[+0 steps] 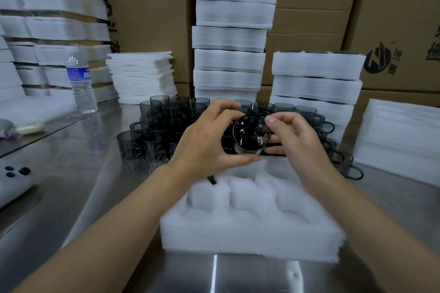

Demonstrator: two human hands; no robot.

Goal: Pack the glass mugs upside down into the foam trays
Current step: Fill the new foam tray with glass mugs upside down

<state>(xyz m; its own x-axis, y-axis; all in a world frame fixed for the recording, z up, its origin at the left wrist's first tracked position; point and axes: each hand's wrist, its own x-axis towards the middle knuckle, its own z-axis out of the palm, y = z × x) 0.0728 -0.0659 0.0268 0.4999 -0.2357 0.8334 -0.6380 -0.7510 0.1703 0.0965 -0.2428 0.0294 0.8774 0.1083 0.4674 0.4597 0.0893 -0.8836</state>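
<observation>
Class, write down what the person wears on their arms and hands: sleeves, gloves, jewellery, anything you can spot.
The left hand and right hand are bare: no gloves or rings show. The left forearm and right forearm are uncovered down to the frame's lower edge, with no sleeve, watch or bracelet in view.

Left hand (207, 143) and right hand (297, 140) grip smoked glass mug (251, 135) above foam tray (250, 233).
</observation>
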